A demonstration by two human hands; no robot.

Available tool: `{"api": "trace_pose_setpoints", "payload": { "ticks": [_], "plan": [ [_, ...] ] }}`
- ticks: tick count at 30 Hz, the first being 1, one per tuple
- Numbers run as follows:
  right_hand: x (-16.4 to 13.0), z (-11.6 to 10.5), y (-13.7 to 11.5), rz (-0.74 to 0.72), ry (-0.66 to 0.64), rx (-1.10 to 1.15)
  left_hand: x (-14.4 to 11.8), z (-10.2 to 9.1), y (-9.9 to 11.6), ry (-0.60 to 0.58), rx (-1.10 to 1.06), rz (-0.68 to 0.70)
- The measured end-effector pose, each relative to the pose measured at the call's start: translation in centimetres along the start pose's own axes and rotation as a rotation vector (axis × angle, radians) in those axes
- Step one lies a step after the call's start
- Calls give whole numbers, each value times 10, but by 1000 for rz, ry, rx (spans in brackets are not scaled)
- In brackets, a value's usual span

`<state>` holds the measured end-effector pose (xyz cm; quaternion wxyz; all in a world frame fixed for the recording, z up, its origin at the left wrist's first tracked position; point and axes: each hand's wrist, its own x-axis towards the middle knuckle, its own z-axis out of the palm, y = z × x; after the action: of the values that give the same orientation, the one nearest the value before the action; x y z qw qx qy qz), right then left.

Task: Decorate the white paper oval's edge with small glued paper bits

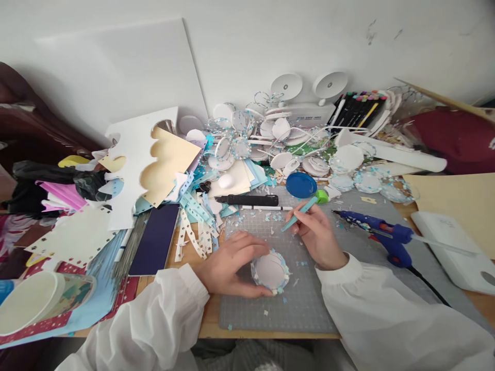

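Note:
A small round white disc (269, 271) with a rim of pale blue and white paper bits lies on the grey cutting mat (247, 315). My left hand (240, 265) is curled round its left side, thumb at the near edge and fingers at the far edge. To the upper right, my right hand (315, 232) grips slim teal tweezers (299, 214), their tip pointing down and left above the mat. Tiny blue and white paper pieces (273, 232) are scattered beneath the tip and around the disc. A blue round lid (300, 185) sits just beyond my right hand, beside a bright green cap (321, 196).
A blue glue gun (381, 229) with its cord lies at right. Decorated discs (346, 157) and wire pile up behind. A black marker (247, 200) crosses the mat's far side. Punched paper strips (195, 226), a dark blue box (154, 242) and a white tub (42, 299) stand left.

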<state>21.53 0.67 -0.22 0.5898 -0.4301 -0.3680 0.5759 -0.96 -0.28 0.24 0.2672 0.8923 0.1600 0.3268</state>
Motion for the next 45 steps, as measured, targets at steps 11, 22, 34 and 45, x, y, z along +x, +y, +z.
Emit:
{"api": "trace_pose_setpoints", "payload": {
  "ticks": [11,22,34,45],
  "plan": [
    [5,-6,3,-150,192,-146,2,-4,5,-80,86,-218],
    [3,-9,-5,-423,221,-560,4,-2,3,64,180,-120],
    [-2,-9,-5,-555,85,-941,7,-3,4,71,231,-100],
    [-4,-10,4,-584,83,-1016,9,-3,6,35,275,-115]
  ]
}}
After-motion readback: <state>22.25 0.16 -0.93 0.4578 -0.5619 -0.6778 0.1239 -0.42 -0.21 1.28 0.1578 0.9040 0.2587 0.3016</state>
